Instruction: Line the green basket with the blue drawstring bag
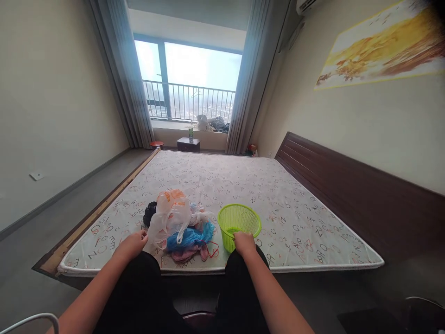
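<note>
My left hand [134, 244] lies by my left knee, fingers curled in with nothing seen in them, just left of a heap of plastic bags. The heap has a white bag with orange print [174, 211], a blue bag [189, 239] and a black bag [149, 213]. A pink cloth [186, 254] and a red cord loop [213, 250] show at its front. At my right knee, my right hand [244, 243] is closed and overlaps the near side of a green plastic basket [239, 212]; I cannot tell whether it touches it. The basket stands upright.
The heap and basket are on a letter-patterned mattress [222, 176] with a wooden frame edge [114, 199] at left. A dark headboard [333, 169] runs along the right. Beyond stand a small nightstand [188, 144] with a can [191, 134], a red stool [156, 144] and curtains.
</note>
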Available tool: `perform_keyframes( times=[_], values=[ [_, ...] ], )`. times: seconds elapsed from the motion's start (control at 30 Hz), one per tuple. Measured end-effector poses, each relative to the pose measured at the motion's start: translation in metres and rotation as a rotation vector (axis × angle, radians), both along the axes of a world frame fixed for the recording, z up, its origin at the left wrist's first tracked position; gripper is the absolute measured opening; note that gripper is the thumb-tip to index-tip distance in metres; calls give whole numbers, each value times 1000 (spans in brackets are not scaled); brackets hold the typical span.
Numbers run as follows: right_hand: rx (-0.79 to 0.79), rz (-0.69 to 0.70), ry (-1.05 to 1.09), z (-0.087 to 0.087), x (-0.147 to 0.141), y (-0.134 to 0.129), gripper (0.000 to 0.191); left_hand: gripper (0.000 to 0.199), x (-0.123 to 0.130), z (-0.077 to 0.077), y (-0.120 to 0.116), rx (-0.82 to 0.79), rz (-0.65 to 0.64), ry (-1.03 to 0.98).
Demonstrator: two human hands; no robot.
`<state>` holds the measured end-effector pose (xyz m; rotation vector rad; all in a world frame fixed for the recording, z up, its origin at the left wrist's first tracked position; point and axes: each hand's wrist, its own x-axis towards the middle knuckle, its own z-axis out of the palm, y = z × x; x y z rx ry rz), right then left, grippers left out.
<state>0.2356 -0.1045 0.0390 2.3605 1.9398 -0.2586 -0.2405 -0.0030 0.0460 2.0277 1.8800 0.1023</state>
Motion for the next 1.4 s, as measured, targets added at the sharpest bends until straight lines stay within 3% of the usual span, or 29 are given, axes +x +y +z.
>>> perform_keyframes(
  times=[0.2, 0.3, 0.4, 0.6, 0.83, 1.03, 1.3, 1.4],
  values=[
    [95, -9, 68, -21, -15, -19, 28, 30, 9, 2, -6, -9, -31, 28],
    [144, -94, 148, -37, -19, -18, 30, 32, 12, 4, -10, -52, -33, 48],
    [175, -95, 194, -47, -32, -11, 25, 35, 9, 4, -14, -62, -23, 29],
    [163, -2, 228, -55, -62, 0, 25, 33, 9, 9, -26, -77, 30, 25],
    [163, 82, 187, -56, -71, 2, 19, 31, 46, 16, -36, -69, 60, 27],
    [160, 124, 161, -58, -77, 10, 21, 32, 54, -8, -48, -22, 44, 62],
    [235, 78, 130, -57, -68, 9, 27, 32, 13, -60, -46, -25, 155, 10],
    [327, 46, 110, -56, -62, 5, 35, 35, 32, -67, -36, -23, 106, 52]
  ],
)
